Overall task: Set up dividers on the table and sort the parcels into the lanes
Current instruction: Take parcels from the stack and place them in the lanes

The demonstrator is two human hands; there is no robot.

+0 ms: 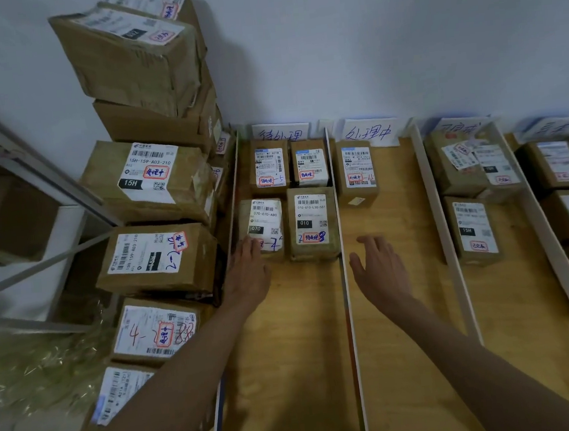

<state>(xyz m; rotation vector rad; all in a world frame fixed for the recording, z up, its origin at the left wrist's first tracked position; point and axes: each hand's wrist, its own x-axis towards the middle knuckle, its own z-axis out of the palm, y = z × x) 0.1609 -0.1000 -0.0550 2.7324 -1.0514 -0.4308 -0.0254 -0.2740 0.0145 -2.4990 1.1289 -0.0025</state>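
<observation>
Far left there's a messy stack of brown parcels piled against the wall, labels facing up, running all the way down toward the camera. Right beside that pile stands the first white divider on the wooden table, and the first lane behind it holds four small parcels in a two-by-two block under a handwritten sign. The left hand reaches into that lane with fingers straight and relaxed, fingertips resting on the near edge of the 070 parcel — not gripping it, just touching. The 010 parcel sits just beside it, up against the second divider.

Past that divider the right hand hovers over bare wood, fingers spread loose, holding nothing. One lone parcel sits at the back of this lane under its own sign. Then a third divider, a lane with a few more parcels, another divider, and more boxes at the far right edge — those labels are too blurry to read.
</observation>
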